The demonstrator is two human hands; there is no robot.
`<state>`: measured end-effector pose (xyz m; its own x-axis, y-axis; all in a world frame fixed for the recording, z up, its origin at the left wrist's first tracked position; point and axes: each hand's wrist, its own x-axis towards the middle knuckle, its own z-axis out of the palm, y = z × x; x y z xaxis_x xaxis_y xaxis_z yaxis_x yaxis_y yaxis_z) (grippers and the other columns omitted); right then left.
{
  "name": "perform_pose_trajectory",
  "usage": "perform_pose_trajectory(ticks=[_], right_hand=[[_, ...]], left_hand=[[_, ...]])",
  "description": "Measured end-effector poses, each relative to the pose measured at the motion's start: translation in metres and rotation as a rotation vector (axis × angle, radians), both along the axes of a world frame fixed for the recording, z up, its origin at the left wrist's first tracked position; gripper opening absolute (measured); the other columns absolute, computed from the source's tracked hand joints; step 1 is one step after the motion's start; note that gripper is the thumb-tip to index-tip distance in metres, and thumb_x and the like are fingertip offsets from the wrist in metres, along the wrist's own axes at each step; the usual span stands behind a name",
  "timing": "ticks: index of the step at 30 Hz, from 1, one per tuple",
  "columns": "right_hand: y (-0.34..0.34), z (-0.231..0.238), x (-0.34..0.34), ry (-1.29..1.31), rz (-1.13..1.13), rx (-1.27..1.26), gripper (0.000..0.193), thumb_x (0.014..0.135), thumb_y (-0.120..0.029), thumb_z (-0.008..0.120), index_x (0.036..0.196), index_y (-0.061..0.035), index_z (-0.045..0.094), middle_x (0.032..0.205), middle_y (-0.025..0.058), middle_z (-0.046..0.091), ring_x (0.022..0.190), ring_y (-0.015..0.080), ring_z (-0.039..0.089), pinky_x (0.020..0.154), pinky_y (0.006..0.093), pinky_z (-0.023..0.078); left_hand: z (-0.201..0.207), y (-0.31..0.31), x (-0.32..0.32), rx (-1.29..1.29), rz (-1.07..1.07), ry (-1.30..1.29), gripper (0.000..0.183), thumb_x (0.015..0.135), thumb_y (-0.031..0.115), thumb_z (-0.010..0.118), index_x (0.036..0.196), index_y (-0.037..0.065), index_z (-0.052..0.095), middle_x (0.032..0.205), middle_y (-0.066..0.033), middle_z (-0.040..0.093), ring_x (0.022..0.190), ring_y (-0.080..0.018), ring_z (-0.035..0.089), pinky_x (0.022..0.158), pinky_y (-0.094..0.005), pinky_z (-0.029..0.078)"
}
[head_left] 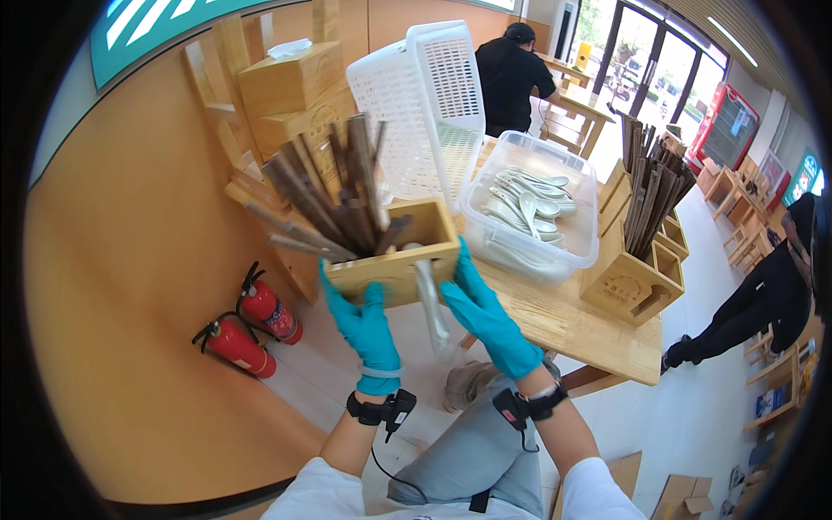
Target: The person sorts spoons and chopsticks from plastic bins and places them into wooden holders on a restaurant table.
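A wooden utensil holder (pixel 397 279) is lifted in front of me, left of the table and tilted. It is packed with dark brown chopsticks (pixel 340 204). A white spoon (pixel 431 303) hangs down over its near side, in front of the wood. My left hand (pixel 368 329), in a teal glove, grips the holder's near left side. My right hand (pixel 492 316), gloved alike, is closed on its right end. To the right, white spoons (pixel 530 206) lie piled in a clear plastic bin (pixel 582 256) on the wooden table (pixel 576 322).
More wooden holders (pixel 617 282) with chopsticks (pixel 646 199) stand at the table's right. White perforated baskets (pixel 386 121) stand upright behind. Two red fire extinguishers (pixel 238 348) are on the floor at left. One person (pixel 511 82) sits beyond; another (pixel 763 277) stands at right.
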<state>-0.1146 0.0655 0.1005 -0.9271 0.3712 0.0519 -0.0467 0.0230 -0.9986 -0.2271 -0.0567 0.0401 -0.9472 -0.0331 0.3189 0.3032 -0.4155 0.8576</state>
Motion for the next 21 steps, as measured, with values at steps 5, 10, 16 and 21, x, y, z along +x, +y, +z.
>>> perform_pose_trajectory(ticks=[5, 10, 16, 21], right_hand=[[0.011, -0.008, -0.076, 0.061, 0.012, 0.223, 0.075, 0.098, -0.042, 0.05, 0.155, -0.019, 0.008, 0.151, 0.0218, 0.033, 0.141, 0.032, 0.031, 0.113, 0.0385, 0.028], [0.029, -0.003, -0.138, -0.067, -0.097, 0.311, 0.087, 0.094, -0.053, 0.05, 0.155, -0.0145, 0.003, 0.142, 0.0308, 0.041, 0.132, 0.0389, 0.042, 0.105, 0.0403, 0.038], [0.048, -0.001, -0.179, -0.144, -0.167, 0.65, 0.083, 0.094, -0.046, 0.046, 0.15, 0.0025, 0.009, 0.116, 0.0339, 0.058, 0.106, 0.0443, 0.06, 0.088, 0.0459, 0.049], [0.067, 0.004, -0.193, -0.19, -0.186, 0.807, 0.069, 0.094, -0.041, 0.042, 0.141, 0.0074, 0.029, 0.102, 0.0302, 0.065, 0.093, 0.0442, 0.064, 0.081, 0.05, 0.051]], left_hand=[[-0.007, 0.001, -0.041, -0.108, 0.158, 0.081, 0.083, 0.084, -0.011, 0.058, 0.153, 0.012, 0.019, 0.148, -0.0156, 0.033, 0.127, -0.0267, 0.044, 0.109, -0.0416, 0.038], [0.006, 0.018, -0.051, -0.359, 0.221, 0.189, 0.092, 0.081, -0.014, 0.055, 0.155, 0.012, 0.006, 0.156, -0.0189, 0.018, 0.139, -0.033, 0.029, 0.114, -0.0455, 0.028], [-0.006, 0.052, -0.062, -0.471, 0.359, 0.238, 0.099, 0.08, -0.01, 0.058, 0.154, 0.01, -0.005, 0.16, -0.0155, 0.001, 0.147, -0.031, 0.011, 0.119, -0.0434, 0.016], [-0.012, 0.082, -0.056, -0.595, 0.42, 0.302, 0.108, 0.08, -0.002, 0.066, 0.151, 0.007, -0.014, 0.16, -0.0169, -0.008, 0.148, -0.0346, -0.001, 0.12, -0.0459, 0.003]])
